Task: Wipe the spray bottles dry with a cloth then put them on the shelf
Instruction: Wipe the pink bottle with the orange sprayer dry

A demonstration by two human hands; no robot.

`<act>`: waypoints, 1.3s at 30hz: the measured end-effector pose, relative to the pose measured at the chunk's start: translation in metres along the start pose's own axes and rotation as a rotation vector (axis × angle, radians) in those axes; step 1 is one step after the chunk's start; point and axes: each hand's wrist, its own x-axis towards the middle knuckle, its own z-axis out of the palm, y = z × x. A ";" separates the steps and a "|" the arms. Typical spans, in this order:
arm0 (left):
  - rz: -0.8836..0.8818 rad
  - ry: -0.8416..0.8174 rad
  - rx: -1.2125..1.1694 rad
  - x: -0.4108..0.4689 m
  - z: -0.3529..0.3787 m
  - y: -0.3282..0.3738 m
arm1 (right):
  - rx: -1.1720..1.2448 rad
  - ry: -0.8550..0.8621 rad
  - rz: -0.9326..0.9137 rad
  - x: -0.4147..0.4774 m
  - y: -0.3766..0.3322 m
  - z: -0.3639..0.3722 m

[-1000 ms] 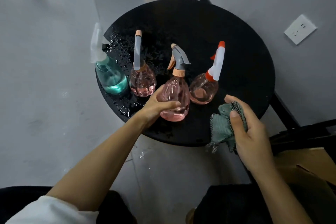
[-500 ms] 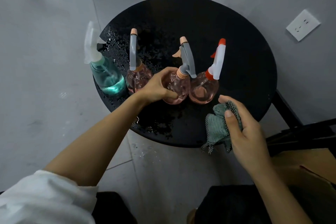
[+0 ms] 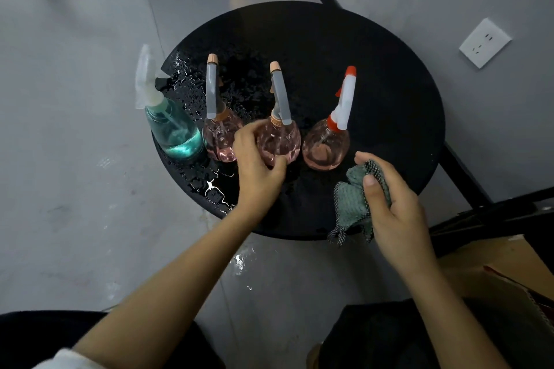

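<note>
**Bottle turned, wipe still to come**

The left hand (image 3: 257,165) has swung the middle bottle (image 3: 281,141) round, nozzle now pointing away, and still grips its belly on the wet table (image 3: 374,84). The right hand (image 3: 392,207) clutches the cloth (image 3: 350,204) (not yet on glass).

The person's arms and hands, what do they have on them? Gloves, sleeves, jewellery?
The left hand and the right hand are bare: no gloves, no ring or watch showing. Both forearms are bare too. A white fabric sleeve covers the left upper arm at the picture's bottom edge; no sleeve shows on the right arm.
</note>
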 end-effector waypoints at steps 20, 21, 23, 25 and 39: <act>0.037 -0.554 0.090 0.031 0.064 0.008 | -0.015 0.008 -0.016 0.004 0.004 -0.002; 0.036 -0.550 0.099 0.033 0.065 0.006 | -0.013 0.008 -0.016 0.005 0.004 -0.002; 0.050 -0.549 0.129 0.035 0.065 0.003 | -0.012 0.006 -0.016 0.005 0.004 -0.002; 0.069 -0.562 0.156 0.038 0.064 0.001 | -0.007 0.005 -0.018 0.006 0.004 -0.003; -0.088 -0.697 -0.095 0.040 0.061 -0.015 | 0.006 0.008 0.015 0.004 0.004 -0.009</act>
